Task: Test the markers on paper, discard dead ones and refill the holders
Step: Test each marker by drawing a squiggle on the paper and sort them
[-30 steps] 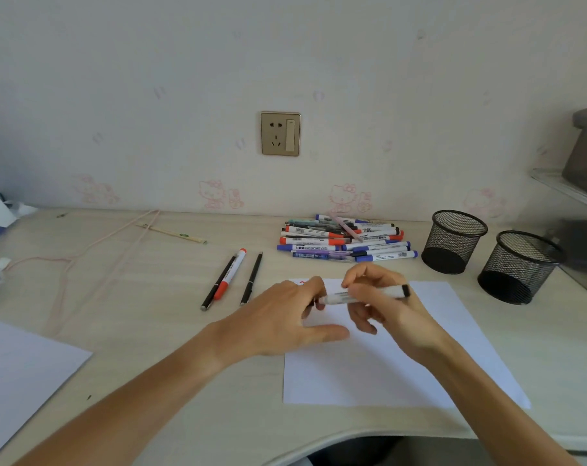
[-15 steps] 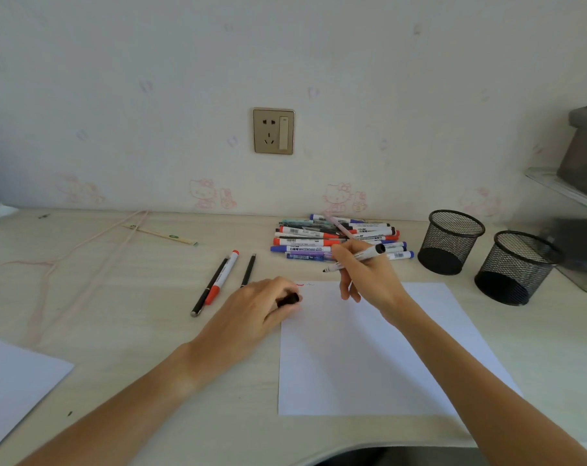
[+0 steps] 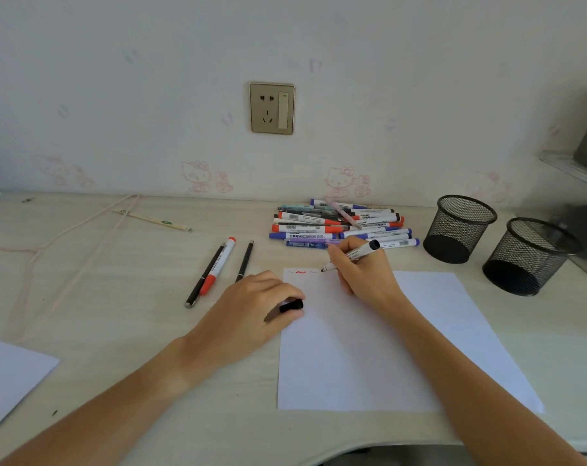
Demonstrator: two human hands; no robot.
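**Marker tip on the paper's far edge**

At the near left corner of the bench lies part of a white sheet. Farther back a thin pink cord trails across the wood, with a wrapped chopstick pair beside it. Nearer the middle three pens lie side by side, one white with a red cap.

The left hand rests at the left edge of the paper, its fingers curled round a black cap. On the paper's far edge sit small red squiggles. Just right of them the right hand grips a marker in a writing hold, tip down on the paper's far edge, black end pointing up and to the right.

Beyond that hand a pile of markers lies near the wall, under a socket. To the right stand two black mesh holders, side by side, both upright.
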